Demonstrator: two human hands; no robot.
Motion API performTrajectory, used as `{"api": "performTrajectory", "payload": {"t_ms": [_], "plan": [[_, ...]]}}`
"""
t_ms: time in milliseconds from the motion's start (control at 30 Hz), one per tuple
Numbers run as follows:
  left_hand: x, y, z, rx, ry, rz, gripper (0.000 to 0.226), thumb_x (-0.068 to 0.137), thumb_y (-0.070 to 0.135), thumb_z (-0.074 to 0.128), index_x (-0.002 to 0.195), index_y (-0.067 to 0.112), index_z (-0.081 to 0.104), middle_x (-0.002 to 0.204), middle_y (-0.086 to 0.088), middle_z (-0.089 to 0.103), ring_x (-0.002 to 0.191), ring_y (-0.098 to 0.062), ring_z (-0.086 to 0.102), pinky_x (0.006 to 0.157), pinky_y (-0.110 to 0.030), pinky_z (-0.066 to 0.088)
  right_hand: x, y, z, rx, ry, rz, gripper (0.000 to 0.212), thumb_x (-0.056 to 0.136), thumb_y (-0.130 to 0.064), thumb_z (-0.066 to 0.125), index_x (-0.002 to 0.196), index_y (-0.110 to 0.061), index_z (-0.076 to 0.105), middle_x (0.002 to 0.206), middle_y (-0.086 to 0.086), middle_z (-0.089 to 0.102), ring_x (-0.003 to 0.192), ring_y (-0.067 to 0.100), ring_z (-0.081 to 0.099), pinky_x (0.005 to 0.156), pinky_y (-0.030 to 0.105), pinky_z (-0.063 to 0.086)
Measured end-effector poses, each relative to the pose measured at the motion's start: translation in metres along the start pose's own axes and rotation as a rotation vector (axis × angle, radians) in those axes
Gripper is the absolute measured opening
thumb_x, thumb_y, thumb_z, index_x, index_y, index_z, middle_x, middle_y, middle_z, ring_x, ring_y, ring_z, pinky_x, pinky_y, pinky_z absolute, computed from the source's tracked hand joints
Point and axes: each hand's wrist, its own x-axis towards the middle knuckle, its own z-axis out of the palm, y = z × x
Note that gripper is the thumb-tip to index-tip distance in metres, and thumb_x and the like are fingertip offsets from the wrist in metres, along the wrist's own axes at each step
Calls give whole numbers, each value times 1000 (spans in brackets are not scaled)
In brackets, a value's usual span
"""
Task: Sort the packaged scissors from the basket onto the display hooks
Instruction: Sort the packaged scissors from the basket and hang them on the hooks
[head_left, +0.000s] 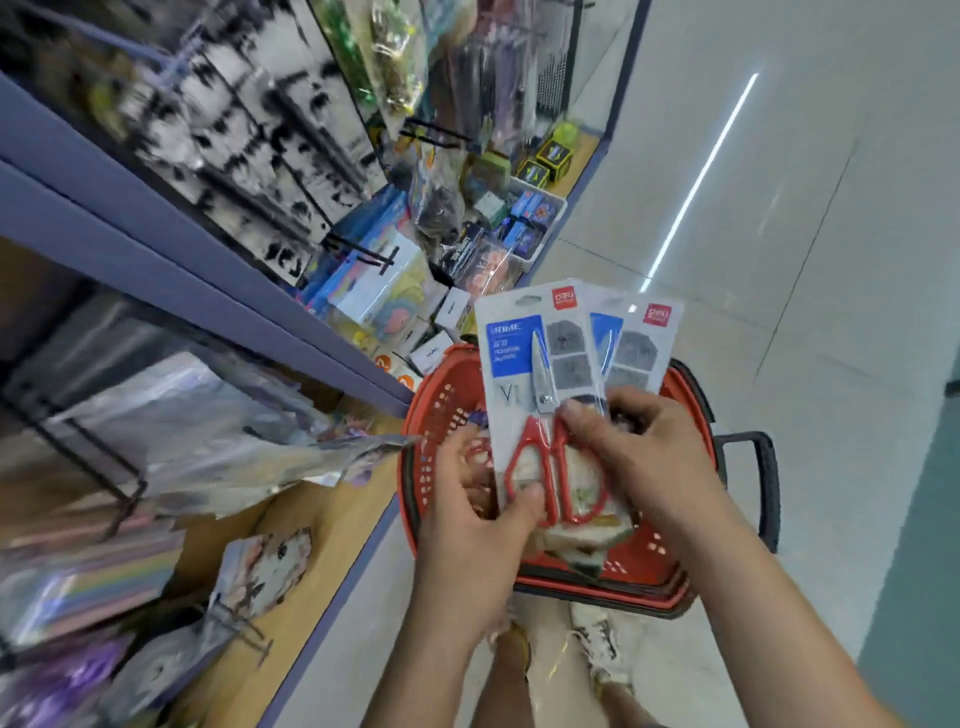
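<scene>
Two packs of red-handled scissors are held fanned above a red basket (434, 415) on the floor. The front pack (524, 364) has a blue label and a grey card; my left hand (480, 493) grips its lower left edge, thumb on the red handle. The second pack (641, 343) sticks out behind it to the right. My right hand (628, 457) pinches the packs near the scissor pivot from the right. Black display hooks (363, 254) jut from the pegboard at upper left, blurred.
A purple-edged shelf unit (208, 280) runs along the left with hanging packets, notebooks and boxes. The basket's black handle (763, 483) sticks out to the right. White tiled floor (805, 260) lies to the right. My feet in light shoes stand below the basket.
</scene>
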Motion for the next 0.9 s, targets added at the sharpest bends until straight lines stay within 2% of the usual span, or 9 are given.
{"api": "performTrajectory", "payload": {"t_ms": [100, 200, 267, 400, 500, 567, 633, 700, 900], "plan": [[-26, 40, -16, -46, 100, 124, 49, 79, 32, 78, 120, 46, 56, 107, 11, 69, 95, -5, 66, 83, -30, 55, -31, -34, 1, 5, -75, -40, 10, 88, -16, 71, 97, -15, 76, 83, -5, 78, 73, 6, 74, 60, 14, 53], [-56, 81, -34, -78, 179, 171, 27, 79, 32, 80, 99, 40, 64, 96, 11, 72, 84, -1, 67, 77, -27, 56, -63, -68, 4, -21, -115, -114, 9, 89, -21, 70, 95, -20, 77, 85, -5, 79, 77, 8, 74, 63, 17, 54], [-81, 105, -45, -115, 239, 172, 22, 76, 33, 83, 93, 32, 69, 89, 5, 74, 81, -10, 70, 78, -40, 59, -86, -91, 7, -12, -153, -172, 10, 90, -22, 68, 95, -24, 77, 89, -7, 79, 82, 7, 74, 69, 18, 56], [-135, 133, -66, -285, 330, 158, 13, 84, 19, 77, 95, 21, 70, 85, -2, 76, 80, -22, 73, 79, -46, 60, -129, -131, 21, 18, -288, -199, 19, 97, -26, 59, 93, -16, 75, 78, -4, 77, 68, 2, 70, 61, 12, 51], [-169, 139, -85, -549, 435, 123, 13, 91, 15, 67, 103, 12, 63, 91, -10, 74, 80, -25, 72, 74, -40, 59, -153, -151, 34, -65, -386, -266, 31, 86, -47, 70, 86, -16, 75, 77, 12, 70, 72, 5, 59, 70, 21, 46], [-186, 142, -101, -700, 499, 94, 16, 95, 16, 62, 108, 8, 57, 97, -13, 72, 81, -23, 71, 73, -38, 59, -165, -166, 42, -136, -497, -275, 17, 78, -41, 79, 85, -26, 77, 76, -6, 73, 72, 3, 64, 71, 22, 49], [-203, 144, -116, -792, 549, 92, 15, 98, 16, 58, 110, 8, 56, 101, -13, 72, 83, -24, 72, 75, -41, 61, -175, -176, 52, -193, -602, -286, 14, 80, -30, 79, 93, -24, 78, 89, -7, 77, 81, 8, 71, 75, 25, 56], [-218, 147, -131, -846, 578, 123, 21, 98, 16, 58, 116, 7, 56, 107, -17, 72, 91, -30, 72, 83, -52, 58, -185, -188, 65, -239, -662, -292, 25, 80, -29, 81, 103, -20, 76, 100, -2, 78, 92, 15, 73, 83, 33, 57], [-263, 141, -180, -797, 681, 252, 18, 95, 15, 62, 111, 11, 55, 105, -15, 73, 98, -35, 70, 90, -56, 55, -226, -209, 106, -289, -827, -350, 29, 82, -30, 80, 109, -20, 73, 106, 1, 77, 99, 23, 73, 93, 46, 55]]}}
